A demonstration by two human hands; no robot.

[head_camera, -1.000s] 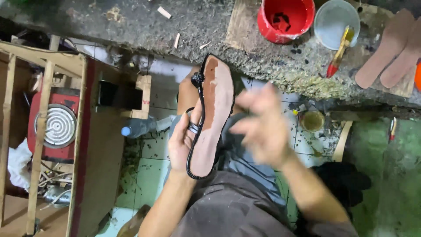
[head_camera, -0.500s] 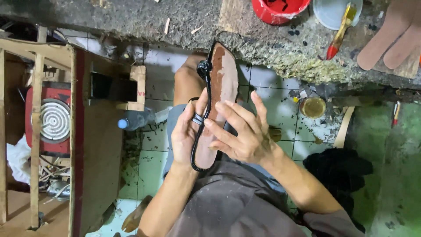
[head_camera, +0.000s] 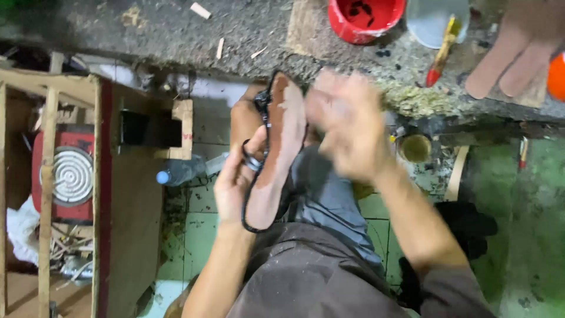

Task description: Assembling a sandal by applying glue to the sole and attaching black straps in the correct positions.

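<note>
Brown and bare on its upper face, the sole (head_camera: 281,150) stood nearly on end over the person's lap, below the table (head_camera: 176,35) edge. The left hand (head_camera: 235,182) held it from the side, fingers wrapped round its edge and the black strap (head_camera: 252,171) that ran along it. The right hand (head_camera: 347,126) hovered open just beside the sole's upper end, fingers spread and blurred — whether it touched the sole could not be told. Judging by the uneven sheen, the face looked partly coated or rubbed, mainly toward the toe; the heel end seemed duller, so the work appeared mid-way, with nothing yet laid onto it. Two more cut soles (head_camera: 512,53) lay on the table beside a red pot (head_camera: 366,17) and a brush (head_camera: 442,50).
</note>
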